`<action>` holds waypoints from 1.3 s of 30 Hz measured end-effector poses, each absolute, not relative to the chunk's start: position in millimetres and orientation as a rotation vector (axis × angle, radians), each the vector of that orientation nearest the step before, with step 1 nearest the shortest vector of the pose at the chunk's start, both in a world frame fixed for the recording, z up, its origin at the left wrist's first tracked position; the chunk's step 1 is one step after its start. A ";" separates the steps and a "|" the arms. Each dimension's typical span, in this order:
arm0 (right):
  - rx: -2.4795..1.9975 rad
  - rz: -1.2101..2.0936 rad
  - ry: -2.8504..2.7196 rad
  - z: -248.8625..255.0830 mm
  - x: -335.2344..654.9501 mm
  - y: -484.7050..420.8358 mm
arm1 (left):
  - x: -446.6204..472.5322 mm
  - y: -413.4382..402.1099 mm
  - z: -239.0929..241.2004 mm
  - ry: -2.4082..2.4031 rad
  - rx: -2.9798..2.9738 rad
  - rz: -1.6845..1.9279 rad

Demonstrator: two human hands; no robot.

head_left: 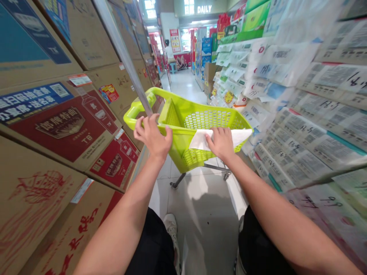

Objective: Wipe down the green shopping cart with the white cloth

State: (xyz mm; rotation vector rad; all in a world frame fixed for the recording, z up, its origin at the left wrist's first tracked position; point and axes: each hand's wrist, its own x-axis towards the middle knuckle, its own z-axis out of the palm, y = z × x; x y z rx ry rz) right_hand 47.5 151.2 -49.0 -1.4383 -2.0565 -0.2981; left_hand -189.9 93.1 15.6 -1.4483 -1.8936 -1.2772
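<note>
A lime-green plastic shopping cart [200,114] on small wheels stands in a narrow store aisle in front of me. My left hand [151,135] is closed around the cart's near rim and handle at its left corner, beside a slanted metal pole [126,57]. My right hand [221,143] presses a white sheet of paper [241,136] against the cart's near right rim, fingers curled over the edge. The basket's inside looks bare as far as I can see.
Stacked cardboard cartons [63,126] wall the left side. Wrapped white packs [309,114] fill shelves on the right. The pale tiled floor [200,214] runs ahead to more stacked boxes [209,74] and a person [168,51] far down the aisle.
</note>
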 end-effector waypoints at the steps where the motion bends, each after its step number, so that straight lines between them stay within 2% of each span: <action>1: -1.360 -0.257 -2.074 -46.9 32.6 147.3 | -187.7 92.3 15.5 -1.892 -1.468 -1.265; 6: -1.041 -0.114 -2.130 -31.9 -20.1 137.5 | -181.7 85.9 15.5 -1.836 -1.601 -1.228; 10: -0.961 -0.079 -2.206 -25.8 -14.5 141.9 | -182.8 81.9 19.2 -1.850 -1.627 -1.170; 21: -1.364 -0.329 -2.111 -44.6 61.6 171.6 | -187.0 80.4 24.4 -1.883 -1.627 -1.088; 25: -1.441 -0.348 -2.037 -42.3 57.1 169.5 | -177.0 81.0 20.6 -1.879 -1.608 -1.126; 35: -0.814 -0.124 -2.185 -13.8 -33.6 129.8 | -163.2 83.3 15.6 -1.923 -1.548 -1.180; 39: -0.898 -0.101 -2.230 -16.4 -14.0 139.9 | -172.2 81.2 18.9 -1.921 -1.590 -1.082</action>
